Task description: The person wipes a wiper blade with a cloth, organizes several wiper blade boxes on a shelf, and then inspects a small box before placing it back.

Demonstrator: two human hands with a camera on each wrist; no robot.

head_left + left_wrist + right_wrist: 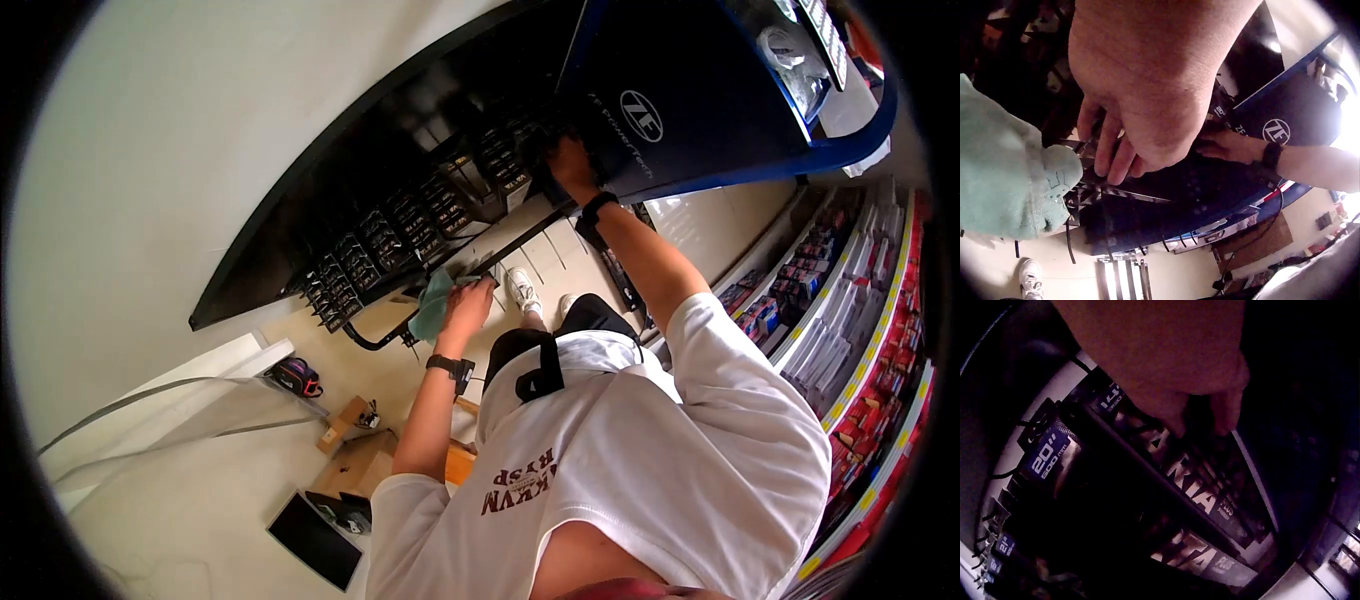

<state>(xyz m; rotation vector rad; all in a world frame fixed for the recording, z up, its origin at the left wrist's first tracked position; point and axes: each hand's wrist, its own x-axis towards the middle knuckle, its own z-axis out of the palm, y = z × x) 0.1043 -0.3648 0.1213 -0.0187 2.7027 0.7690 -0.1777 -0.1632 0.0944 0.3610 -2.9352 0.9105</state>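
Observation:
In the right wrist view, long narrow packs [1194, 481], printed with letters and sizes in inches like wiper blade packs, hang in a dark rack. My right hand [1172, 369] reaches down over the 14-inch pack, thumb and finger apart at it. The left wrist view shows the fingers of this right hand [1235, 147] nearly straight. My left hand [1141, 119] is at the rack's front, fingers hanging loosely down by the metal hooks. Beside it hangs a pale green cloth [1004, 169], a gap showing between it and the fingertips. In the head view the cloth overlaps the left hand.
A blue panel [690, 110] with a ZF logo stands at the rack's right end. Stocked shelves [830, 300] run along the right side. Rows of hanging packs [400, 225] fill the rack, hooks jutting out. A monitor [315, 540] and a cardboard box [345, 422] lie lower left.

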